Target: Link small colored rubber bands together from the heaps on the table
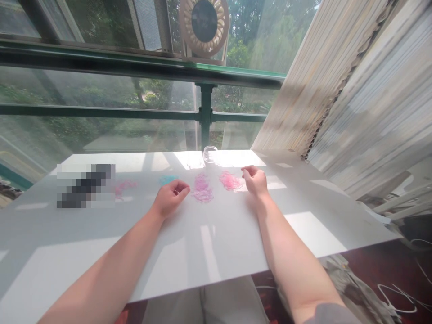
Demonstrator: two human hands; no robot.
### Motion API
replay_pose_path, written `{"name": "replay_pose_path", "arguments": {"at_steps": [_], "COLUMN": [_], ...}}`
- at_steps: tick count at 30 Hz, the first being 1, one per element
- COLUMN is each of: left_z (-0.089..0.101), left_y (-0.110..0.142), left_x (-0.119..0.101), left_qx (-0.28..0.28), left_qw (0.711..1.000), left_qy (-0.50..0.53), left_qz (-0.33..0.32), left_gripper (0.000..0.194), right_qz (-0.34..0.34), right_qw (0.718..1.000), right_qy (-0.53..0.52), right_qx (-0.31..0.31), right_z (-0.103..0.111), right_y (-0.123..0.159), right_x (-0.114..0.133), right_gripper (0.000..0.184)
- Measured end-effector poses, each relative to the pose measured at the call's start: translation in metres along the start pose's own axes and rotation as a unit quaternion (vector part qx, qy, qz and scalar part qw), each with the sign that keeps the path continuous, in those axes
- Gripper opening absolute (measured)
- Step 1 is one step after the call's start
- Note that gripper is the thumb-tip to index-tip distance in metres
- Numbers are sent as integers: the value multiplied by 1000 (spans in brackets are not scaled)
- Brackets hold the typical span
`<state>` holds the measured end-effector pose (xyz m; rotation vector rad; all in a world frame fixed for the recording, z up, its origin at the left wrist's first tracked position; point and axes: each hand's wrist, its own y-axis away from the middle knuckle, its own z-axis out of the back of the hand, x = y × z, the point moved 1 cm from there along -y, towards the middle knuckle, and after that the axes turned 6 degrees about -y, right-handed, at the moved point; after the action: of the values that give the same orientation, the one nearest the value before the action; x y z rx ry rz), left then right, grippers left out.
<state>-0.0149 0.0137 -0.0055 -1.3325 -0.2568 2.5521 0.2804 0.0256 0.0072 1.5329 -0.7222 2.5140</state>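
Observation:
My left hand rests on the white table with its fingers curled in a loose pinch, right beside a purple-pink heap of thin bands. My right hand lies further right, fingers curled, its fingertips at the edge of a brighter pink heap. I cannot make out anything inside either hand. A small teal heap lies just beyond my left hand, and a faint pink heap lies further left.
A small clear glass cup stands at the table's far edge. A blurred-out patch covers something at the left. A round fan sits on the green window rail. Stacked boards lean at the right.

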Motion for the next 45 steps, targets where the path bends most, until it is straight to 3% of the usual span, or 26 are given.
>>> {"name": "replay_pose_path", "arguments": {"at_steps": [3, 7, 10, 19, 29, 45], "left_z": [-2, -3, -3, -6, -9, -9], "left_y": [0, 2, 3, 0, 6, 23], "left_x": [1, 1, 3, 12, -2, -14], "left_qx": [-2, -3, -16, -25, 8, 32], "left_qw": [1000, 1000, 1000, 999, 987, 963], "left_qy": [3, -4, 0, -25, -162, -266], "left_qz": [0, 4, 5, -1, -18, -23], "left_gripper": [24, 24, 24, 26, 23, 20], "right_qz": [41, 95, 103, 117, 120, 118], "right_qw": [995, 963, 949, 942, 937, 946], "right_qy": [10, 39, 80, 160, 204, 199], "right_qx": [94, 249, 287, 270, 255, 227], "right_z": [-14, -31, -39, -47, -48, -54], "right_y": [14, 34, 42, 50, 76, 76], "right_x": [7, 18, 22, 26, 36, 33], "right_gripper": [21, 17, 15, 12, 18, 10]}}
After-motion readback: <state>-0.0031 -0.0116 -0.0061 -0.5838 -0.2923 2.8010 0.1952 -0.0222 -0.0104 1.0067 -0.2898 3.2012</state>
